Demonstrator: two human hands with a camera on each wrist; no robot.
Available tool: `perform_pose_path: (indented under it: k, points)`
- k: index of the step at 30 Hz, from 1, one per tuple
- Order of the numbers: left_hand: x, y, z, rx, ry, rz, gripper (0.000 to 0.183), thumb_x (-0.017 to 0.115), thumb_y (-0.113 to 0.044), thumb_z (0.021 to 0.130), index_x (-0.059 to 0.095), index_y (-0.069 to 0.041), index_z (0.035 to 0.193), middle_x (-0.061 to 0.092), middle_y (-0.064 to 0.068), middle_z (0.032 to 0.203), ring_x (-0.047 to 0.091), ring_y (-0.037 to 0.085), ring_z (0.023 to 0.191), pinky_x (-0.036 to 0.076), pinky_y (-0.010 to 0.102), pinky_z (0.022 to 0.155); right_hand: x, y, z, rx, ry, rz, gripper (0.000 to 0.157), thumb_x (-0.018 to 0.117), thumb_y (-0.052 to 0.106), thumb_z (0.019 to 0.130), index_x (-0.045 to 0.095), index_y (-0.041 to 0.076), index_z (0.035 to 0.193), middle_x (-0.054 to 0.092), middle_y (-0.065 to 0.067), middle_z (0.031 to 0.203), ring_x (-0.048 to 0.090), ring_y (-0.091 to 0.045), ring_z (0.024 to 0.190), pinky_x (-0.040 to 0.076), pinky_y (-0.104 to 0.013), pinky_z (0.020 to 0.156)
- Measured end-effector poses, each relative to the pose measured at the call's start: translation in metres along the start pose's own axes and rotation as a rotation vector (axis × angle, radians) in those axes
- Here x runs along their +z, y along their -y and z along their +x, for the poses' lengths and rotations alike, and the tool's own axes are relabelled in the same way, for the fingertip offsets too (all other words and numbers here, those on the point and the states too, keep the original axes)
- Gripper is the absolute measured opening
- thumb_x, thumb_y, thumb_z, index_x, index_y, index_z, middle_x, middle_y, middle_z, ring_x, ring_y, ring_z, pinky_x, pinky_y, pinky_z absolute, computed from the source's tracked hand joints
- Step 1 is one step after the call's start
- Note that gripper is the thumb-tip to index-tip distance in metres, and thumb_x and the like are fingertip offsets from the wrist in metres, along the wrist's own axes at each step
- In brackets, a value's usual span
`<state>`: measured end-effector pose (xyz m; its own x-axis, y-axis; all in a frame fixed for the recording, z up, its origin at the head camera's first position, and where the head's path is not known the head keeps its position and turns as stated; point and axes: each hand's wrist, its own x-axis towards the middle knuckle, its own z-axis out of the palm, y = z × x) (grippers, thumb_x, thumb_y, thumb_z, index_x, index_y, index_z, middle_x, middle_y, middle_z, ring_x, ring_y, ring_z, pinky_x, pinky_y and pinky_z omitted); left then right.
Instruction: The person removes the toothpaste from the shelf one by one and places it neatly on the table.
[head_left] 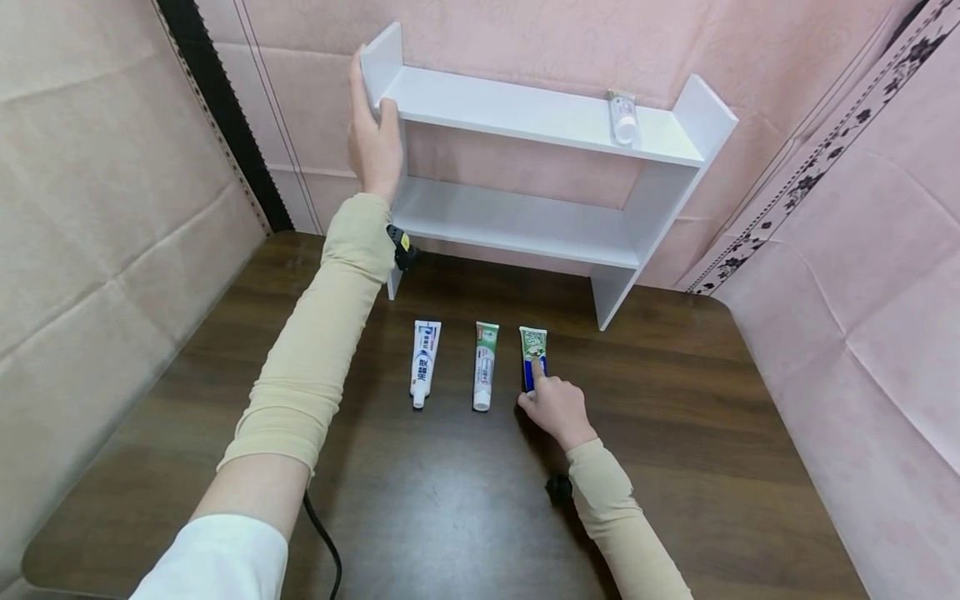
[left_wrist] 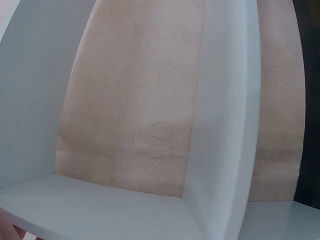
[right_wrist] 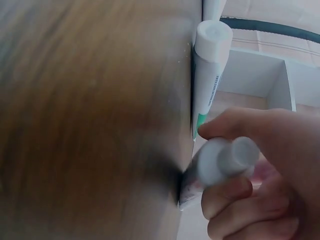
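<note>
My left hand [head_left: 375, 137] grips the upper left side panel of a white two-tier shelf [head_left: 517, 221], thumb on the front edge. In the left wrist view, the shelf's boards [left_wrist: 222, 120] fill the foreground. My right hand [head_left: 557, 408] pinches a green and blue toothpaste tube [head_left: 533, 346] near its cap end, with the index finger stretched along its face. The right wrist view shows that tube's white cap [right_wrist: 240, 155] between thumb and curled fingers. To its left lie a green and white toothpaste tube [head_left: 484, 367] and a white and blue toothpaste tube [head_left: 424, 362].
Another toothpaste tube [head_left: 622, 118] lies at the right end of the upper tier. The shelf stands at the back of a dark wooden table [head_left: 450, 500], against pink patterned cloth [head_left: 525, 42]. A black cable [head_left: 324, 533] runs beside the left arm.
</note>
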<state>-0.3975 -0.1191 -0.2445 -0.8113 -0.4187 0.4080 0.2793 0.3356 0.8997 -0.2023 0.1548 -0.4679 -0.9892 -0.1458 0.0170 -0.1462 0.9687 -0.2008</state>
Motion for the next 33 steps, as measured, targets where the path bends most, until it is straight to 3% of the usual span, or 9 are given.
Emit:
perform_pose_path:
  k: [6, 15, 25, 33]
  points:
    - [0.001, -0.007, 0.0, -0.046, -0.055, 0.081, 0.058, 0.039, -0.03, 0.098, 0.021, -0.05, 0.149, 0.053, -0.015, 0.14, 0.052, 0.007, 0.101, 0.04, 0.028, 0.08, 0.001, -0.003, 0.001, -0.002, 0.037, 0.012, 0.067, 0.069, 0.032, 0.086, 0.047, 0.003, 0.142, 0.072, -0.02, 0.089, 0.058, -0.022, 0.058, 0.051, -0.036, 0.051]
    - [0.004, -0.01, 0.0, -0.077, -0.123, 0.091, 0.052, 0.039, -0.026, 0.098, 0.032, -0.047, 0.145, 0.064, -0.009, 0.127, 0.052, 0.008, 0.089, 0.035, 0.024, 0.071, 0.0, -0.008, 0.001, 0.016, 0.057, 0.036, 0.069, 0.07, 0.035, 0.084, 0.046, 0.007, 0.143, 0.072, -0.02, 0.096, 0.065, -0.026, 0.07, 0.054, -0.041, 0.059]
    - [0.006, 0.001, 0.003, -0.034, -0.138, 0.043, 0.051, 0.04, -0.025, 0.097, 0.036, -0.045, 0.143, 0.065, -0.009, 0.123, 0.047, 0.004, 0.079, 0.034, 0.022, 0.069, 0.0, -0.01, 0.001, 0.012, 0.058, 0.031, 0.07, 0.071, 0.037, 0.084, 0.047, 0.008, 0.142, 0.072, -0.015, 0.086, 0.061, -0.022, 0.061, 0.048, -0.037, 0.05]
    - [0.008, 0.005, 0.003, 0.001, -0.138, 0.054, 0.053, 0.038, -0.026, 0.097, 0.033, -0.043, 0.147, 0.058, -0.014, 0.133, 0.05, 0.004, 0.091, 0.035, 0.023, 0.075, -0.005, -0.011, 0.002, 0.009, 0.093, 0.012, 0.071, 0.071, 0.041, 0.085, 0.046, 0.008, 0.143, 0.073, -0.017, 0.092, 0.062, -0.023, 0.064, 0.049, -0.036, 0.051]
